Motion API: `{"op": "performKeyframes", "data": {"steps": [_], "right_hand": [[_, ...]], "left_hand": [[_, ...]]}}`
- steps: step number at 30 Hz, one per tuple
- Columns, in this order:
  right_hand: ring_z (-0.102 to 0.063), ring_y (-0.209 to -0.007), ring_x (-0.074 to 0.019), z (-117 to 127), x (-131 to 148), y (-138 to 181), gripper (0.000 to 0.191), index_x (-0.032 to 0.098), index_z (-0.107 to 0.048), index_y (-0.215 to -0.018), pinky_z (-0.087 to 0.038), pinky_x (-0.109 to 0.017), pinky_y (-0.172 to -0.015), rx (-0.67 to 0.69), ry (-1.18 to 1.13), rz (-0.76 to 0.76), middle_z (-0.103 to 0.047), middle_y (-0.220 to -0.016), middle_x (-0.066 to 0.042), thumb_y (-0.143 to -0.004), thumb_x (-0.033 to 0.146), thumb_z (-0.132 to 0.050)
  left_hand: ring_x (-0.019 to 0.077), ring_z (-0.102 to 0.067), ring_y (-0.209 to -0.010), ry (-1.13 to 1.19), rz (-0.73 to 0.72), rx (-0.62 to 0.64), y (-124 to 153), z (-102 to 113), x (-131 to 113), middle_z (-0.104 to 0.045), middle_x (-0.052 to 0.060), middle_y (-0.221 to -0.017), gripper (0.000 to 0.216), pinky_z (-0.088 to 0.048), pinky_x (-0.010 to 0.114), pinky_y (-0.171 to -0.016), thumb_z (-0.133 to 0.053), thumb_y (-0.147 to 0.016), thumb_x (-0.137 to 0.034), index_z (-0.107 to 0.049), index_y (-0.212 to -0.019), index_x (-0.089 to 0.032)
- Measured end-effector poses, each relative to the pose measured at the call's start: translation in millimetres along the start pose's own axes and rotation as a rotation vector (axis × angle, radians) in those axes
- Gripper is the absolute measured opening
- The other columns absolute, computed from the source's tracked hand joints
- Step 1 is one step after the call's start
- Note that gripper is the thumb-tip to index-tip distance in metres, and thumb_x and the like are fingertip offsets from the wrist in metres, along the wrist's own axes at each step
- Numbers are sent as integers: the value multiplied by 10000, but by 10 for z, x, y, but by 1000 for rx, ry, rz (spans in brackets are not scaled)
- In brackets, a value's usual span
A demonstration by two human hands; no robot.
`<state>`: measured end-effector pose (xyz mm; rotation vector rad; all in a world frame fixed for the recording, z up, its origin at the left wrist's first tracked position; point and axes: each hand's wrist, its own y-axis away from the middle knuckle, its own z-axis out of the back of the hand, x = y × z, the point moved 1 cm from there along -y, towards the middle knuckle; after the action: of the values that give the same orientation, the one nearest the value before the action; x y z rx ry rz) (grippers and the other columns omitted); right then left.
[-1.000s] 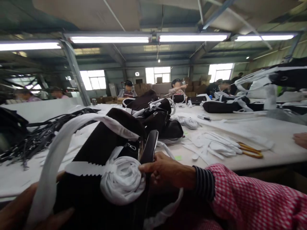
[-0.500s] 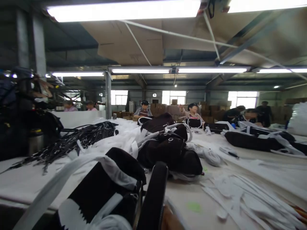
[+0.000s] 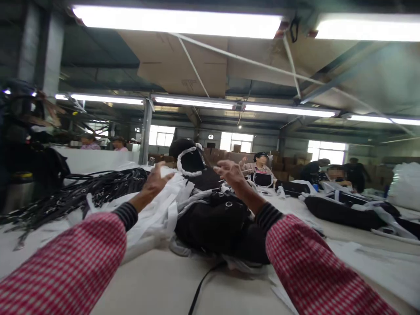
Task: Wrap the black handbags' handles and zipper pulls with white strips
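Observation:
My left hand (image 3: 152,183) reaches forward over white strips of fabric (image 3: 164,205), fingers apart, holding nothing. Level with it on the other side is my right hand (image 3: 233,176), also empty, its fingers stretched out above a heap of black bag pieces (image 3: 213,227). Beyond and between the two hands is a black bag piece with white edging (image 3: 192,161), at the top of the heap. Whether it rests there or is in the air, I cannot tell. A thin black strap (image 3: 200,288) runs over the table from the heap.
Black straps with metal rings (image 3: 105,192) lie piled on the left. More black bag pieces (image 3: 341,212) are on the right of the white table (image 3: 141,280). A co-worker (image 3: 260,164) sits across the table; other people are farther back.
Both my hands have come into view, reaching forward. The black piece with white trim at the near left has left that spot. A white-edged black piece now shows on the heap's far side.

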<state>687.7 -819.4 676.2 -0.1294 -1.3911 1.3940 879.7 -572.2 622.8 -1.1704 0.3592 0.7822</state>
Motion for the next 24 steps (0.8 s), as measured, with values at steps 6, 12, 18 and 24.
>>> {"op": "performKeyframes", "data": {"steps": [6, 12, 18, 24], "right_hand": [[-639, -1006, -224, 80, -538, 900, 102, 204, -743, -782, -457, -370, -963, 193, 312, 60, -704, -998, -51, -830, 160, -665], [-591, -1078, -251, 79, -475, 984, 145, 237, -745, -988, -425, -398, -942, 352, 605, 107, -702, -1050, -59, -958, 338, -646], [-597, -1091, -241, 123, -495, 1134, 274, 245, -697, -1135, -424, -406, -952, 415, 651, 162, -689, -1112, -51, -1016, 456, -569], [-532, -1211, -288, 277, -348, 1363, 549, 259, -605, -1333, -396, -447, -1056, 537, 712, 289, -614, -1333, -83, -904, 594, -677]], "left_hand": [[353, -614, -1239, -1, -73, 327, 1118, -680, 471, -676, 136, -1290, 558, -463, 498, -1098, -659, -791, -518, -658, -1229, -173], [328, -498, -1369, -232, -352, 240, 1664, -976, 630, -522, 122, -1518, 568, -483, 489, -1058, -553, -945, -377, -462, -1483, -218], [284, -508, -1357, -370, -458, 95, 1836, -1090, 844, -478, 90, -1565, 569, -485, 426, -1015, -504, -1013, -354, -340, -1551, -268], [296, -516, -1348, -361, -481, 89, 1817, -1080, 821, -473, 109, -1570, 555, -472, 435, -1024, -494, -1013, -368, -366, -1537, -233]]}}
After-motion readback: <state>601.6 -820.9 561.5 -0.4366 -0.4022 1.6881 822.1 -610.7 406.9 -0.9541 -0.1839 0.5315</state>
